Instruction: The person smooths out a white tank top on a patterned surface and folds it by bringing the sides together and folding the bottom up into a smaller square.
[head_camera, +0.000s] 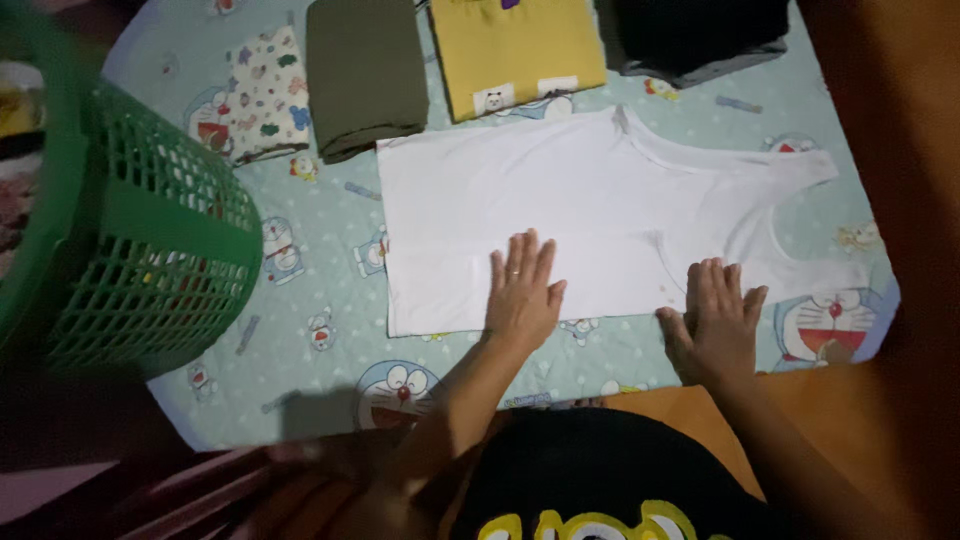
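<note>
A white sleeveless top (580, 200) lies flat on a light blue cartoon-print cloth (330, 290), its straps pointing right. My left hand (522, 290) rests palm down on the top's near edge, fingers spread, a ring on one finger. My right hand (715, 325) lies flat at the near edge too, fingertips touching the top below its armhole. Neither hand grips anything.
A green plastic mesh basket (150, 250) stands at the left. Along the far side lie folded clothes: a patterned piece (265, 90), an olive one (365, 70), a mustard one (515, 50) and a dark one (700, 35). Brown floor (900, 150) borders the cloth on the right.
</note>
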